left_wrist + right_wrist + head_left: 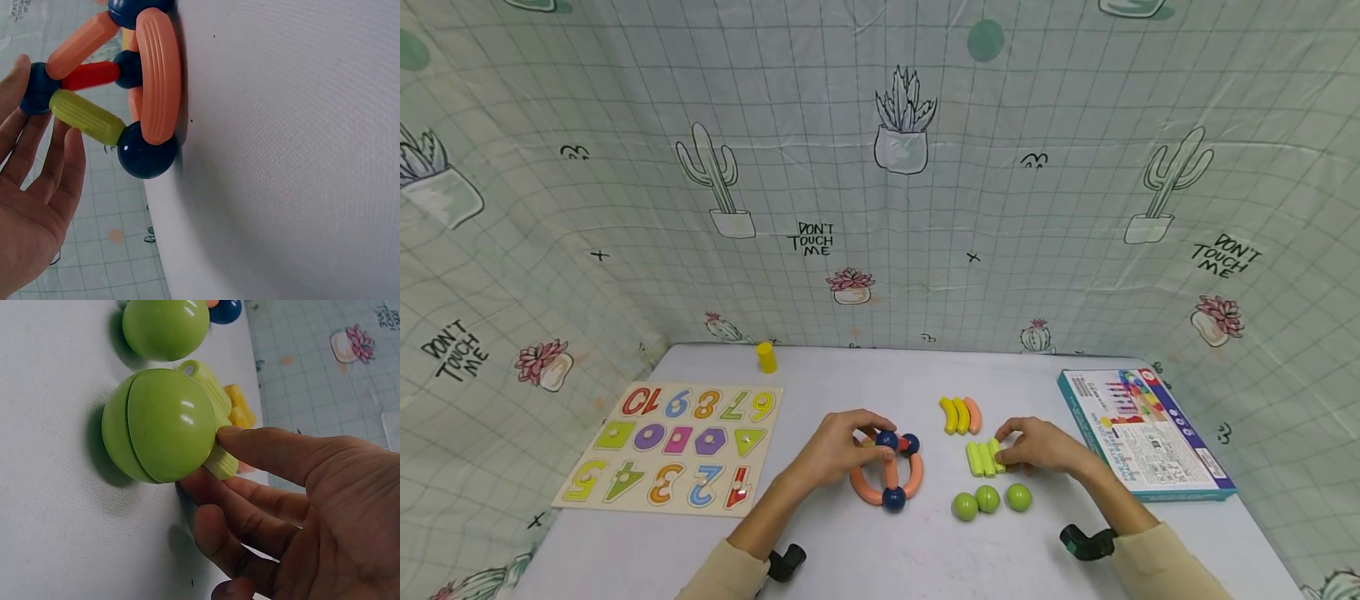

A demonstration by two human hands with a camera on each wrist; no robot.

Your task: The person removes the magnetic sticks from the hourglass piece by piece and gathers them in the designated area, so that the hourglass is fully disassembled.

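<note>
A magnetic ball-and-rod construction (893, 475) stands on the table, with curved coral rods joined by dark blue balls at its base. Coral, red (91, 75) and yellow-green (87, 117) rods meet at its top blue ball (39, 87). My left hand (835, 447) holds that top ball between thumb and fingers. At the right, my right hand (1041, 444) pinches the rightmost of three light green rods (981, 459) lying side by side. Three green balls (159, 425) rest nearer me, and one partly hides the rods in the right wrist view.
Two yellow curved rods and a coral one (973, 415) lie behind the green rods. A number-and-shape puzzle board (681, 450) is at the left, a yellow cylinder (766, 357) at the back. On the right lies a flat toy box (1150, 433). A patterned curtain (880, 208) surrounds the table.
</note>
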